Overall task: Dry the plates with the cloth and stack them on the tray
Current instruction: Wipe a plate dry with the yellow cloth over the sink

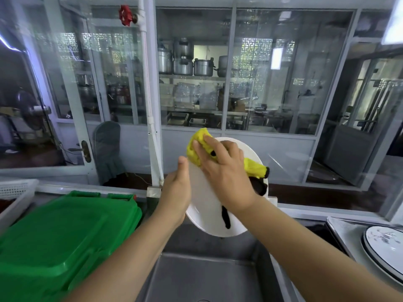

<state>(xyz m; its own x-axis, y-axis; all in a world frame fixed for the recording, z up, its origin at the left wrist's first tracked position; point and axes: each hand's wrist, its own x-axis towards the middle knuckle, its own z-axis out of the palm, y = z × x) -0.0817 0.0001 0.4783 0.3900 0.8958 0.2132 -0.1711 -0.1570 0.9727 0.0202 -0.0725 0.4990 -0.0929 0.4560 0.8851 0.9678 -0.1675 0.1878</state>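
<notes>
One white plate [204,205], oval in outline from this angle, held tilted on edge above a steel sink [202,275]. Left hand [176,192]: grips the plate's left rim, thumb up along the near edge, the fingers hidden behind the plate. Right hand [224,177]: fingers spread and fairly straight, pressing a yellow cloth [196,149] flat against the plate's upper face; the cloth has black trim, one yellow end sticking out to the right of the hand, a black strip hanging down over the plate's lower part. Two patterned plates [386,247], dark-rimmed with a grey floral motif, stacked at the right edge of view on a steel tray [340,227] beside the sink; how many lie beneath cannot be told for certain. One green plastic bin lid [65,238], closed, to the left of the sink. One white perforated basket [15,192], far left, partly out of view. Behind the counter: glass partition [272,83] with grey frames, a white pipe [148,83] carrying a red valve wheel [125,15], and, through the glass, shelving with several metal pots [185,62].
</notes>
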